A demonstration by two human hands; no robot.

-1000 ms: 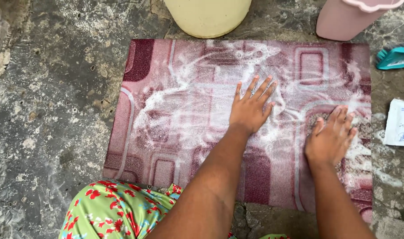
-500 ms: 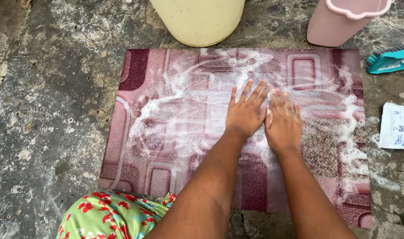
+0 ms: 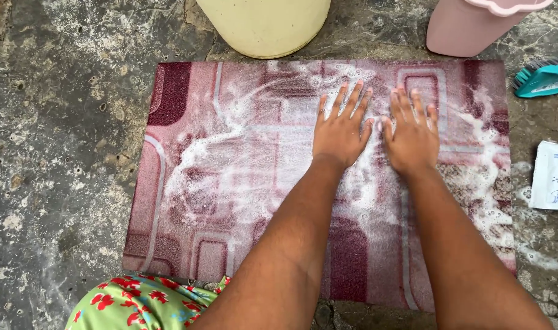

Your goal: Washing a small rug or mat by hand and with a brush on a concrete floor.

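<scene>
Suds across the maroon patterned mat (image 3: 230,183) on the wet stone floor (image 3: 65,153), your left hand (image 3: 340,131) and right hand (image 3: 411,137) side by side, fingers spread, palms flat on it.

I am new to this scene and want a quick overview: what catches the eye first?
Two bare hands, left hand and right hand, lie flat, side by side on a soapy maroon patterned floor mat on grey concrete. Beyond its far edge stand a pale yellow plastic bucket and a pink plastic container.
</scene>
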